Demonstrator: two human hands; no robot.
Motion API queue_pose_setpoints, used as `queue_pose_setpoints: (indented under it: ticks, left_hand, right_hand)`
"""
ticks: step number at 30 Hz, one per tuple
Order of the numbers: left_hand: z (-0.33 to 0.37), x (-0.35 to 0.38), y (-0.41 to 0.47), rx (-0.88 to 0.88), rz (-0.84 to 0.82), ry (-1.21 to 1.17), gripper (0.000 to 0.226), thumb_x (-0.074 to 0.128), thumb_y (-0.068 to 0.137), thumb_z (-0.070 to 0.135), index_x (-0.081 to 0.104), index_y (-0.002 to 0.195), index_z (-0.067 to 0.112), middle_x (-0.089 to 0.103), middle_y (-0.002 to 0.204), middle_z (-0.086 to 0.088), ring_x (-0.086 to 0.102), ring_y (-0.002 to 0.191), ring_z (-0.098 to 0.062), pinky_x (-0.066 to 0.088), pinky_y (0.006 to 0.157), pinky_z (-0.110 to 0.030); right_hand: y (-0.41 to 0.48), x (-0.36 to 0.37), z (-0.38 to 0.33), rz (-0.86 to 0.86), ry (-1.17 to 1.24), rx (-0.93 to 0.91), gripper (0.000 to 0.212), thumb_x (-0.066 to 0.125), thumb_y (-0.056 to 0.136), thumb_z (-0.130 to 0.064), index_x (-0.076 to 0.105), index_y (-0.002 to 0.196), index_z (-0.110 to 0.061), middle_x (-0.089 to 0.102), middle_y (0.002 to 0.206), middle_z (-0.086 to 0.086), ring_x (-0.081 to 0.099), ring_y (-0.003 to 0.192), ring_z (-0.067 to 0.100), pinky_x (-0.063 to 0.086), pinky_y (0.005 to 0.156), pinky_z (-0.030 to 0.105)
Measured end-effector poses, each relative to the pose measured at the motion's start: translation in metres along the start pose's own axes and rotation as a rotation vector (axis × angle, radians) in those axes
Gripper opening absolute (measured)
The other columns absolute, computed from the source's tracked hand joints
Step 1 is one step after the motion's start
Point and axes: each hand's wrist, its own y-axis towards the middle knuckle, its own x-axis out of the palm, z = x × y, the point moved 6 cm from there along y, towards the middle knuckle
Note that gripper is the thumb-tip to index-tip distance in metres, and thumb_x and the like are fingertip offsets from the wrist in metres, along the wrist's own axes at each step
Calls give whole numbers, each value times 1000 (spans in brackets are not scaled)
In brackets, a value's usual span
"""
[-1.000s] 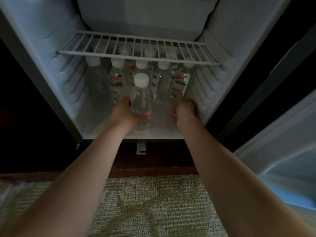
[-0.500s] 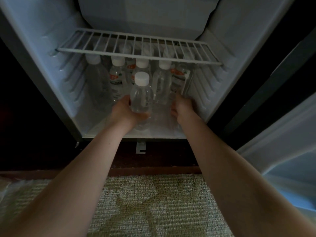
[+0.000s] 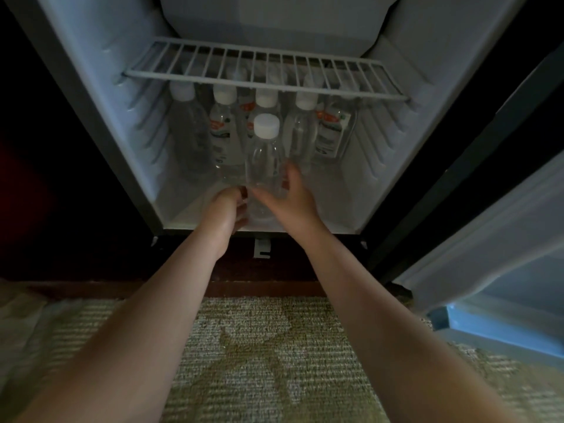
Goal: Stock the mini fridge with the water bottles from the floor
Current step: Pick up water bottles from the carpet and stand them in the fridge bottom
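A shove from the left grip (image 3: 225, 209), curled round the foot of the bottle (image 3: 264, 166), could tip that tall bottle into the row (image 3: 224, 132) just behind and topple some. It stands upright on the fridge (image 3: 335, 209) floor between both grips. The blurred right grip (image 3: 291, 195) seems spread and loose against its right side, clasping nothing.

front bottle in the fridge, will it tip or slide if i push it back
The bottle is tall and narrow, so a push near the cap would probably tip it; low down it should slide. It seems full, so it is likely heavy for its size and fairly stiff. The smooth clear plastic may be slippery.
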Motion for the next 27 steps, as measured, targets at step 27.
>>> queue_pose_setpoints:
  ticks: [27]
  left_hand:
    - [-6, 16, -3, 298, -99, 896, 28, 34, 101, 28, 56, 94, 12, 47, 92, -6, 42, 90, -20, 33, 81, -32]
  right_hand:
    - [41, -85, 30, 565, -176, 97, 55, 67, 86, -27, 42, 131, -10, 59, 128, 8, 58, 114, 25, 40, 82, 22]
